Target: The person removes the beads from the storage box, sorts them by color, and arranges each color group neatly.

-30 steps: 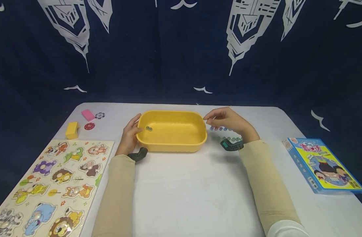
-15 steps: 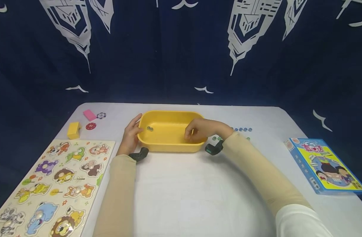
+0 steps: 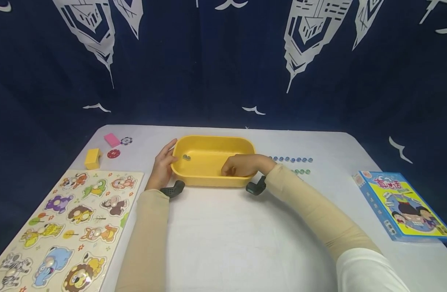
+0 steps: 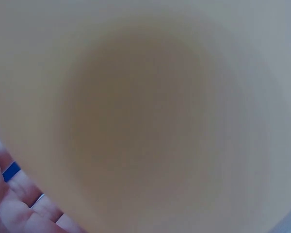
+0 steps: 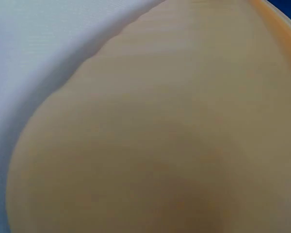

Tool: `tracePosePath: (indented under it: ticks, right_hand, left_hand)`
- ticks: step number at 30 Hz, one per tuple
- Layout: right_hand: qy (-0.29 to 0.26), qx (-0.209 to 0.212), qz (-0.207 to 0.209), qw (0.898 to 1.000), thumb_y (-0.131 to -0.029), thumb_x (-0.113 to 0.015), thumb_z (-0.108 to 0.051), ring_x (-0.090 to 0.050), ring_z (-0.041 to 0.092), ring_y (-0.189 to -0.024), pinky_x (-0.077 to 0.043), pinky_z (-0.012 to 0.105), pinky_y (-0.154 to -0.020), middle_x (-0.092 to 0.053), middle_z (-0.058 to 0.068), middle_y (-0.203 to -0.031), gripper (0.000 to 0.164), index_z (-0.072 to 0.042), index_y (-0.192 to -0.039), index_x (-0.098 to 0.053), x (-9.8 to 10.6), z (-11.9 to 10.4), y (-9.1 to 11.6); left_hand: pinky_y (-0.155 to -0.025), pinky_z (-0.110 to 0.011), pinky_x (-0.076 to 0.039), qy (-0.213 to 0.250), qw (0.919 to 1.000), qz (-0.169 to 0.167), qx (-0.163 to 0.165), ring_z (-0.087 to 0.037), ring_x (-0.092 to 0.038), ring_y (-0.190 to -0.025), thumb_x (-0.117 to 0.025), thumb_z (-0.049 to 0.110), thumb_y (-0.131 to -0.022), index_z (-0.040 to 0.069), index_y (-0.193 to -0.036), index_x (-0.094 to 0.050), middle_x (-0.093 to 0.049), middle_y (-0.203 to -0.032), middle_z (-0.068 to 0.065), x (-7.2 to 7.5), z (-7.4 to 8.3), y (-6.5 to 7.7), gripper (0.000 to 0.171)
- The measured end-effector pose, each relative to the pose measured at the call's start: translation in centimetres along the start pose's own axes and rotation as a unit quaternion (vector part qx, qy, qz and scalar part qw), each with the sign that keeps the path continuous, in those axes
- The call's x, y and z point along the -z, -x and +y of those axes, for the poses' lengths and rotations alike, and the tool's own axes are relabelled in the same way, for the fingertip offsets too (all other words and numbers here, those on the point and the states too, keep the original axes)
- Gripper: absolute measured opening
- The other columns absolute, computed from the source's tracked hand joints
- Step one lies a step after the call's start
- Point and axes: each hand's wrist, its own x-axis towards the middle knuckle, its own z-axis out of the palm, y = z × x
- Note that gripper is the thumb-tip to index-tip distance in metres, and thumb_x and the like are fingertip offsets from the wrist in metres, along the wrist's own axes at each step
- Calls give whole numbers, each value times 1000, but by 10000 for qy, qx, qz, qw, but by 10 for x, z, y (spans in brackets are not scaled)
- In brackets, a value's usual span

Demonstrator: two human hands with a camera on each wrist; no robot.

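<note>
A yellow plastic basin (image 3: 199, 163) stands on the white table in the head view. My left hand (image 3: 162, 168) holds its left end, thumb over the rim and fingers along the outside. Two small glass beads (image 3: 186, 157) lie inside near that thumb. My right hand (image 3: 241, 165) reaches over the right end into the basin with bent fingers; its fingertips are low inside, and whether they pinch anything is hidden. Right of the basin lie a row of blue beads (image 3: 298, 159) and a partly covered row of green beads (image 3: 302, 172). Left fingers (image 4: 24, 194) show behind a blurred surface in the left wrist view.
An animal puzzle board (image 3: 77, 227) lies at the left. Beyond it are a yellow block (image 3: 93, 158), a pink block (image 3: 112, 140), a red chip (image 3: 113, 153) and a black-and-white chip (image 3: 126, 141). A blue-and-yellow box (image 3: 406, 207) sits at the right edge.
My right hand has moved left from above the blue beads and down into the basin, uncovering more of the blue row. The left hand keeps its hold on the basin.
</note>
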Motion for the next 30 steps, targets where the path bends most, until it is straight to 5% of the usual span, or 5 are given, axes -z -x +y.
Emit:
tracePosePath:
  ticks: [7,11,19,26,30]
  right_hand:
    - [-204,176,465,9986,-91,-60,0,-58,10,-83,-51,27,-81,-65,-8,-87,20,-15,-90,-73,3,-1,9]
    - [-880,488,1029,9896,-92,-66,-6,-64,17,-90,-54,34,-88,-71,-1,-99,13,-8,-102,-74,9,-2,23]
    - [-2597,1186,1702,9432,-88,-69,0,-65,28,-83,-57,38,-79,-68,20,-102,18,2,-105,-70,11,1,59]
    - [-3389,1173,2480,8999,-92,-63,3,-64,24,-79,-58,35,-78,-67,17,-96,15,0,-105,-68,3,22,101]
    - [-3416,835,2958,8882,-95,-60,1,-66,23,-79,-59,35,-79,-68,12,-96,14,-4,-106,-67,-4,42,126]
  left_hand:
    - [-117,-39,-33,-47,10000,-29,22,-29,-39,-142,-42,0,-85,12,-157,-30,-39,-155,-16,-2,2,1,74]
    - [-117,-39,-33,-72,10000,-54,-13,-29,-39,-142,-41,1,-86,11,-157,-29,-38,-156,-17,-2,3,2,73]
    - [-116,-37,-33,-44,10000,-77,17,-28,-39,-142,-41,0,-87,11,-158,-27,-38,-156,-17,-2,3,2,73]
    - [-117,-39,-33,-35,10000,-78,34,-30,-39,-142,-41,0,-86,10,-158,-26,-38,-155,-18,-2,2,2,74]
    - [-117,-40,-33,-9,10000,-58,39,-30,-39,-141,-41,0,-86,9,-157,-26,-38,-155,-18,-2,2,2,74]
